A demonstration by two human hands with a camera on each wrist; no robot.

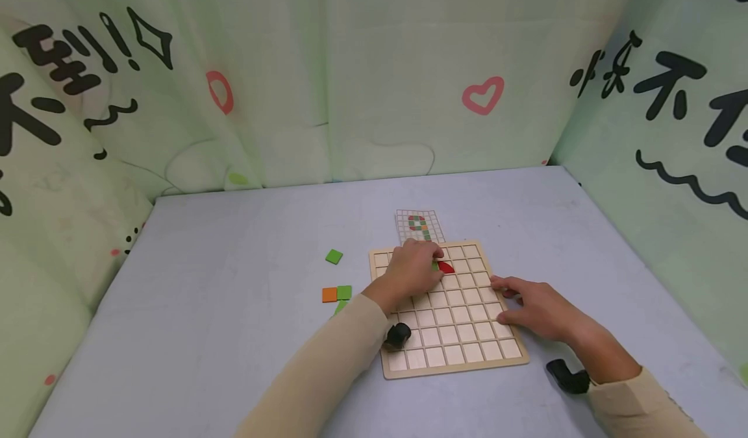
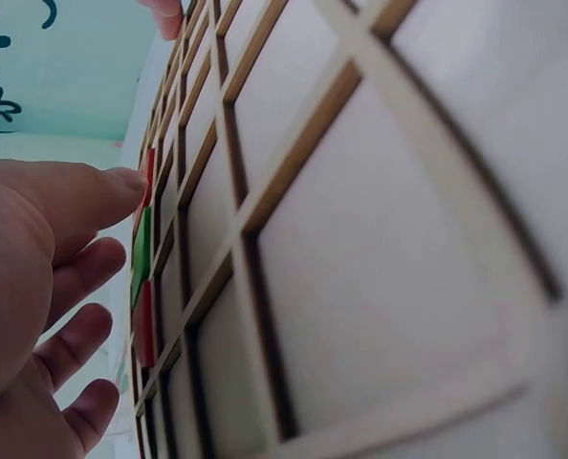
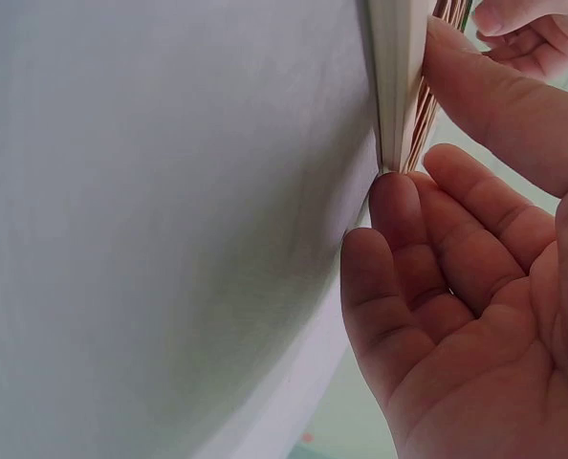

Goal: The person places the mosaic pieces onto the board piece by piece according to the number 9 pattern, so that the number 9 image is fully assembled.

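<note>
A wooden grid board (image 1: 456,369) lies on the table, slightly turned. My left hand (image 1: 413,268) reaches over its far rows, hiding some squares. Beside its fingers, a red piece (image 1: 447,267) with a curved edge sits in the grid, next to a green tile (image 1: 435,265). The left wrist view shows the thumb tip on that red piece, the other fingers spread apart, and a second red piece (image 2: 146,320) past the green one. At the board's right edge, my right hand (image 1: 540,305) touches the frame with thumb and fingertips, its fingers loosely bent.
Left of the board lie a green tile (image 1: 334,257), an orange tile (image 1: 330,294), another green tile (image 1: 344,292) and a partly covered green tile (image 1: 341,307). A printed grid card (image 1: 434,228) lies behind the board. Curtains (image 1: 397,100) surround the table.
</note>
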